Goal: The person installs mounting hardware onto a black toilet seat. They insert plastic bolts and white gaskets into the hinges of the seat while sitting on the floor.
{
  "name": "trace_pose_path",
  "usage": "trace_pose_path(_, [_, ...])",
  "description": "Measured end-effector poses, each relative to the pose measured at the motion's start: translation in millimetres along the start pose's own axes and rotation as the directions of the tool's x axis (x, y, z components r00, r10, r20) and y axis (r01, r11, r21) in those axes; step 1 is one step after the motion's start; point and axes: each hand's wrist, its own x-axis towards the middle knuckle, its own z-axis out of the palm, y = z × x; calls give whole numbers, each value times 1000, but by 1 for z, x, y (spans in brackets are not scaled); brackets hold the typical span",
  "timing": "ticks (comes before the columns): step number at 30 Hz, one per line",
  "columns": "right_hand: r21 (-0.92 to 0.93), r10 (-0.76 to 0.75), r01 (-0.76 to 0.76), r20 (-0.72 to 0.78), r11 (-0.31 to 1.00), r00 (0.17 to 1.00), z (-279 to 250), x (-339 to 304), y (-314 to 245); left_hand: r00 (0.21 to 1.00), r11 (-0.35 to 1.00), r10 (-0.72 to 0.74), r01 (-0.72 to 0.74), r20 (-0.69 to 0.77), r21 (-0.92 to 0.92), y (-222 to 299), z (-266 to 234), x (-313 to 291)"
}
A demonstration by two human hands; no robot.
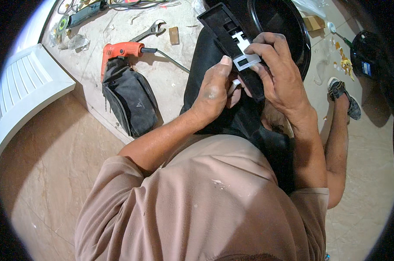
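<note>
My right hand (284, 71) is partly closed over a white clip (244, 44), fingers bent along one side and the thumb coming up near its lower end. The clip lies against a black strip (225, 39) that slants above my lap, its far end to the left. My left hand (214, 89) is half curled just beside it, thumb raised near the clip's frame; a small white piece (234, 85) sits in the curl, though I can't tell how firmly I have it. Just past the strip is a round black thing (292, 17), glossy at the rim.

To my left, on a pale surface (173, 98), an orange drill (121, 49) rests against a black pouch (131, 100), its cord running toward me. Beyond it lie a wrench (151, 30) and a brown block (174, 35); farther off is a grinder (86, 15). A white slatted panel (53, 78) stands at far left.
</note>
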Motion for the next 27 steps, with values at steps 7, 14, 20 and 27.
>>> trace_pose_path(7, [19, -46, 45, 51, 999, 998, -7, 7, 3, 999, 997, 23, -20, 40, -68, -5, -5, 1])
trace_pose_path(14, [57, -27, 27, -15, 998, 1000, -19, 9, -5, 999, 997, 50, -50, -1, -52, -3, 0, -1])
trace_pose_path(20, [-81, 65, -79, -164, 994, 984, 7, -16, -17, 997, 995, 74, -73, -21, 66, 4, 3, -5])
trace_pose_path(27, [5, 85, -85, -100, 996, 991, -3, -30, -11, 998, 999, 44, -44, -53, -10, 3, 5, -2])
